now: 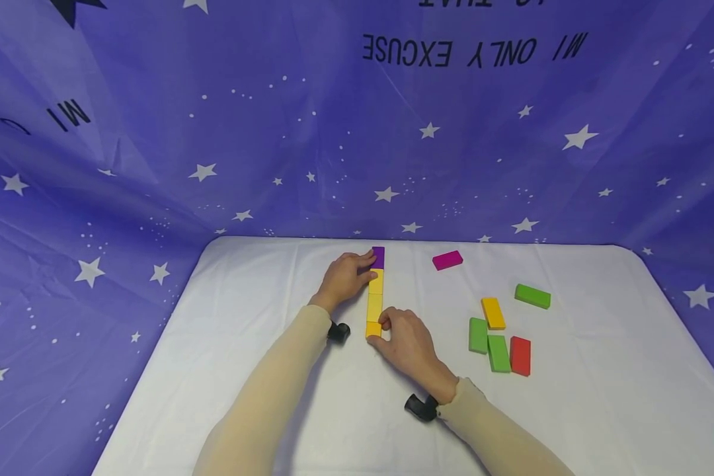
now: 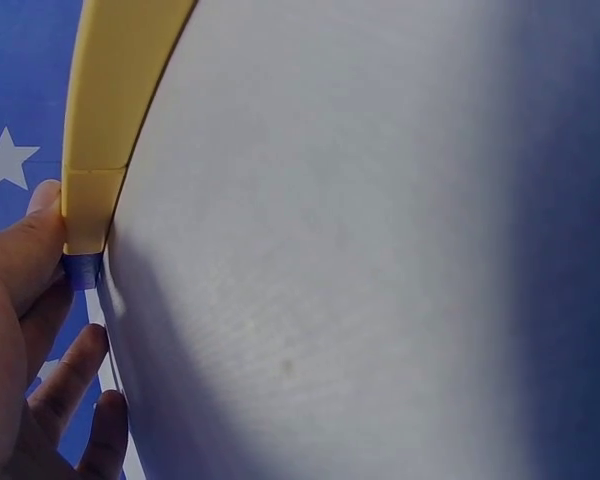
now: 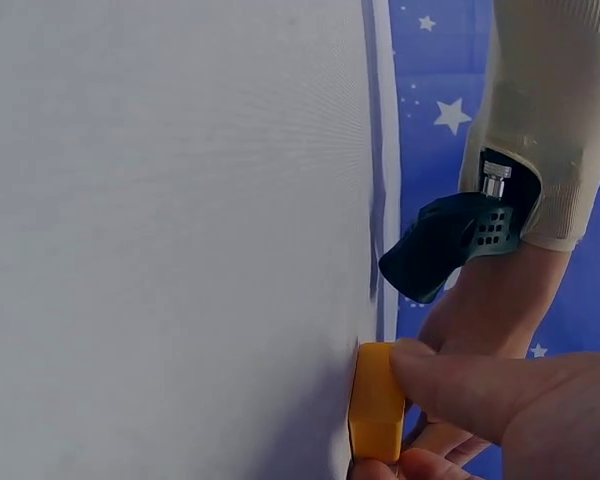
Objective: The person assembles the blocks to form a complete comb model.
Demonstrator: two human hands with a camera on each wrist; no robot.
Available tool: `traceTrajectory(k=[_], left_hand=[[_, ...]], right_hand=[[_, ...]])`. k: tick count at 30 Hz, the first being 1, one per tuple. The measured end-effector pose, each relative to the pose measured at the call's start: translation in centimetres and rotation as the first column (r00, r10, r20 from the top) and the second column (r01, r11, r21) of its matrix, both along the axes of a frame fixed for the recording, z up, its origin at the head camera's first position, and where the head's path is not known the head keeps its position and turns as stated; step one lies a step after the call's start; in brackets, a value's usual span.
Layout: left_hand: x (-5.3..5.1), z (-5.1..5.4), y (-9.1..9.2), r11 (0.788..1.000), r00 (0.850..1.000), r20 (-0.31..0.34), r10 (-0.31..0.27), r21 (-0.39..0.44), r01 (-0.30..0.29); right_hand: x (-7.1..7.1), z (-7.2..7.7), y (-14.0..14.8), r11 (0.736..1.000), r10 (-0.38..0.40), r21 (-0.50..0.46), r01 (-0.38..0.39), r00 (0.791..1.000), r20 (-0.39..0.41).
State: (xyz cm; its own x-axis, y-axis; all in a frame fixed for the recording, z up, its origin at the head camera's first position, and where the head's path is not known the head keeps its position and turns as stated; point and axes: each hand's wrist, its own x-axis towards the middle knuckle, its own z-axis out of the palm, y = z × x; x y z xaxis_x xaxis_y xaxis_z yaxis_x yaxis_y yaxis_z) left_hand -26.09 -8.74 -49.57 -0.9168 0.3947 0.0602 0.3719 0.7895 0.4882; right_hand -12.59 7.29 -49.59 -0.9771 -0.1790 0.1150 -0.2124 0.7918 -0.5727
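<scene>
A straight row of blocks lies on the white table, with a purple block [image 1: 378, 258] at its far end and yellow blocks [image 1: 375, 307] following toward the person. My left hand [image 1: 344, 281] rests against the left side of the row near that far end, its fingers at the purple block and its thumb at the adjoining yellow one. In the left wrist view its other fingers are spread off the row. My right hand [image 1: 409, 340] pinches the nearest orange-yellow block [image 3: 378, 400] between thumb and fingers, at the row's near end.
Right of the row lie a magenta block [image 1: 447, 260], an orange-yellow block [image 1: 493, 313], a red block [image 1: 520, 356] and several green blocks [image 1: 533, 296]. The white tabletop [image 1: 262, 271] ends at a purple star-print curtain [image 1: 333, 132]. Black wrist cameras [image 1: 421, 407] hang under both wrists.
</scene>
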Motion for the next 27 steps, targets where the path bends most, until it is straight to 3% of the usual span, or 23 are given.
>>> traceTrajectory(k=[6,11,18,23,27], left_hand=[[0.0,0.0,-0.1,1.0,1.0,-0.008,-0.007,0.004,0.007],[0.0,0.1,-0.1,1.0,1.0,-0.016,-0.019,0.007,0.019],[-0.1,0.1,-0.1,1.0,1.0,0.017,0.002,-0.011,-0.002],[0.0,0.0,-0.1,1.0,1.0,0.01,-0.003,-0.009,0.003],[0.0,0.0,-0.1,1.0,1.0,0.002,-0.004,-0.012,0.004]], right_hand=[[0.4,0.7,1.0,1.0,0.007,-0.023,-0.008,1.0,-0.02],[0.7,2.2,3.3,0.997,-0.004,-0.078,0.002,0.999,-0.036],[0.5,3.4,7.5,0.993,0.003,-0.115,-0.01,0.998,-0.061],[0.3,3.6,11.2,0.993,0.002,-0.118,-0.008,0.999,-0.051],[0.1,3.6,14.1,0.994,0.008,-0.111,-0.018,0.996,-0.09]])
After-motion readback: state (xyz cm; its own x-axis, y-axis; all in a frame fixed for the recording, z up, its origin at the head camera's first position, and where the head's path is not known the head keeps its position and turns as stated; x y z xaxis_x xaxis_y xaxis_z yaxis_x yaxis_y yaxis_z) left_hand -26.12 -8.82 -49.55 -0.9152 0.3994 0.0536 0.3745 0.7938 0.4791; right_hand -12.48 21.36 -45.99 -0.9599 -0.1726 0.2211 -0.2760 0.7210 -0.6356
